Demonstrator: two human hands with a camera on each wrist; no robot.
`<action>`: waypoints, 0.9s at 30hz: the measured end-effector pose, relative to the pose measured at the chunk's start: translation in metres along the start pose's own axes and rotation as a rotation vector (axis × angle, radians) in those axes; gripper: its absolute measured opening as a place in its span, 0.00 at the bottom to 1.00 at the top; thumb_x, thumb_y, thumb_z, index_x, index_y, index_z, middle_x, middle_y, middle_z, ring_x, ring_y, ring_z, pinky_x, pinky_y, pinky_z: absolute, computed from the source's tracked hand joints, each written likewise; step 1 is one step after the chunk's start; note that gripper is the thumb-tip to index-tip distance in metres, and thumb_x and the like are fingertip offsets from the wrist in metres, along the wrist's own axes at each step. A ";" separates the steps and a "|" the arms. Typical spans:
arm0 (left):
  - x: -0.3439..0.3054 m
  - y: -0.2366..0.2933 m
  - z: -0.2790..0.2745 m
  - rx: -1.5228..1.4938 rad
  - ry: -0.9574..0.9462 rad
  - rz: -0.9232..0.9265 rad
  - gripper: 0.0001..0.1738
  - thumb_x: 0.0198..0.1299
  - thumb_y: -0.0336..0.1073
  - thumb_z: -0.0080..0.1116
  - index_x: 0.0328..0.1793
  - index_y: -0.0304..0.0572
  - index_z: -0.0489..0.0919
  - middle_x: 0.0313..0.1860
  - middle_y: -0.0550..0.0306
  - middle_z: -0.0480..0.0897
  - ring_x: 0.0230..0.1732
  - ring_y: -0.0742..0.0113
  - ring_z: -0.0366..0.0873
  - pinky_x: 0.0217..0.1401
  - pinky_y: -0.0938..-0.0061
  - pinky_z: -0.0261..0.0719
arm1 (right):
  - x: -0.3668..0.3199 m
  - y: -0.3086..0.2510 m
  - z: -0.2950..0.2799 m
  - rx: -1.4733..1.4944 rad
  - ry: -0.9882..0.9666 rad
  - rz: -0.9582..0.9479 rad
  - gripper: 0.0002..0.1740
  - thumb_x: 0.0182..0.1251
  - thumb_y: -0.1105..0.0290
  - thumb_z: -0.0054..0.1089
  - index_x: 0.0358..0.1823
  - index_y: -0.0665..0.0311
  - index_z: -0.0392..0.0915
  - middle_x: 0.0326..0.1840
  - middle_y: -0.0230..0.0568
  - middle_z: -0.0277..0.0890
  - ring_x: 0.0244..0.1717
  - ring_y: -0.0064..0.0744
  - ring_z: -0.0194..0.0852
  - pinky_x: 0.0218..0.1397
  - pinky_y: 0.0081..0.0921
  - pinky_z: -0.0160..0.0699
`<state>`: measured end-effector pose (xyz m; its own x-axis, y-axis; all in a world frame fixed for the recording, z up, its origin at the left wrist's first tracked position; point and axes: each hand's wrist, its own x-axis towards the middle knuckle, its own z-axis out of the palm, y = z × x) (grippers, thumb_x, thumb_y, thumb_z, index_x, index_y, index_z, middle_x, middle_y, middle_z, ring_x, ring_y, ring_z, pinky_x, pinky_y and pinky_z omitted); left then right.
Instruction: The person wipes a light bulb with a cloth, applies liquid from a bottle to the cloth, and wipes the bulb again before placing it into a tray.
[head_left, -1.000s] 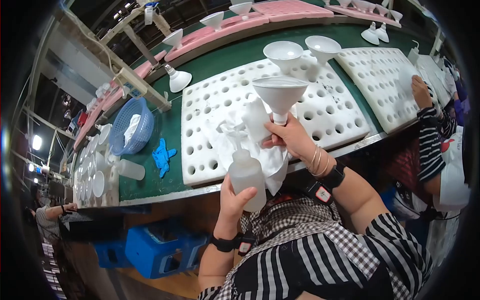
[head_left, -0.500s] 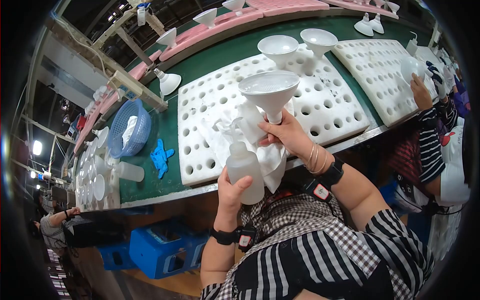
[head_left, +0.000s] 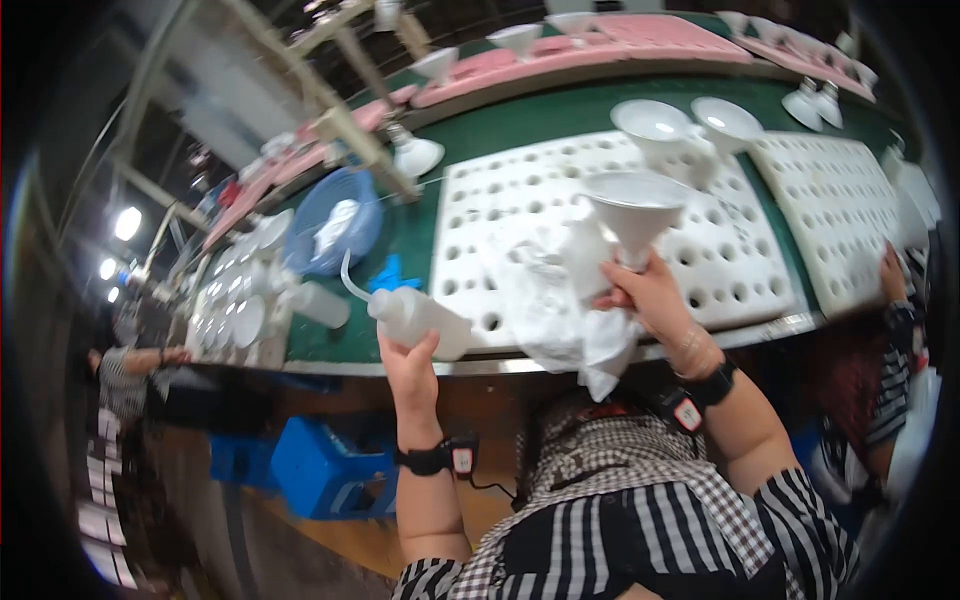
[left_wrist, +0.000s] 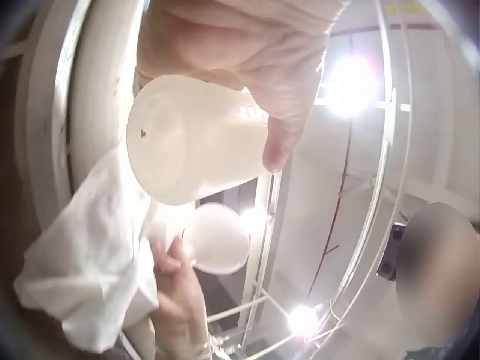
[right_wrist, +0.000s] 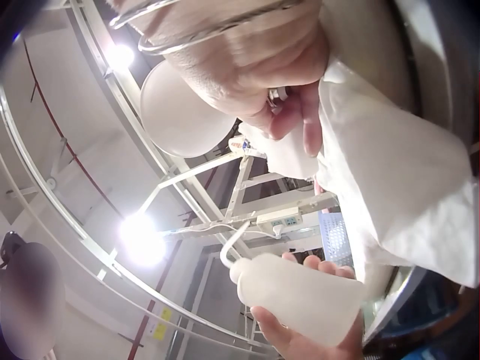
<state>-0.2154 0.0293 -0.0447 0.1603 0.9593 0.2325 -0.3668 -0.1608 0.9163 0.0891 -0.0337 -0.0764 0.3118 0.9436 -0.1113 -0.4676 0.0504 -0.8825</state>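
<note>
Now | left hand [head_left: 412, 385]: fingers round tilted squeeze bottle [head_left: 422, 322] | right hand [head_left: 660, 307]: fingers pinch reflector bulb [head_left: 637, 212] low, perhaps sparing lens

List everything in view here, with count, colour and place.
Spouted bottle: one, whitish, in left hand
Held lamp: one, white, in right hand
Cloth: one, white, beneath held lamp
Holed boards: two, white, on table
Table: one, green, ahead
Other lamps: many, white, around table
Racks: several, pink, behind table
Basket: one, blue, left
Glove: one, blue, beside basket
Container: one, whitish, left
Stools: two, blue, below table
Bystanders: at least two, both sides
Hands: two, bare, centre
</note>
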 end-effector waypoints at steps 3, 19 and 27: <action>0.028 -0.010 -0.052 0.247 0.261 0.149 0.41 0.49 0.22 0.69 0.70 0.34 0.63 0.61 0.51 0.74 0.61 0.60 0.74 0.67 0.65 0.71 | 0.000 0.000 0.001 -0.005 0.021 0.000 0.13 0.66 0.76 0.62 0.49 0.66 0.70 0.25 0.28 0.72 0.19 0.16 0.69 0.32 0.30 0.90; 0.064 -0.044 -0.087 0.542 0.327 0.159 0.42 0.51 0.27 0.70 0.72 0.31 0.62 0.64 0.46 0.74 0.65 0.55 0.73 0.68 0.62 0.70 | 0.002 0.002 0.000 -0.014 0.005 -0.018 0.09 0.67 0.77 0.59 0.46 0.64 0.70 0.27 0.29 0.73 0.17 0.16 0.68 0.29 0.28 0.89; -0.006 -0.033 0.017 0.752 0.239 0.439 0.16 0.68 0.26 0.55 0.60 0.31 0.75 0.51 0.52 0.80 0.44 0.69 0.78 0.52 0.75 0.77 | -0.002 -0.014 0.000 0.132 -0.061 0.060 0.13 0.66 0.74 0.62 0.49 0.65 0.70 0.29 0.29 0.74 0.19 0.17 0.69 0.31 0.32 0.90</action>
<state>-0.1886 0.0254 -0.0711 -0.0785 0.7848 0.6147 0.3595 -0.5529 0.7517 0.0954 -0.0363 -0.0636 0.2312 0.9642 -0.1302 -0.5894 0.0323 -0.8072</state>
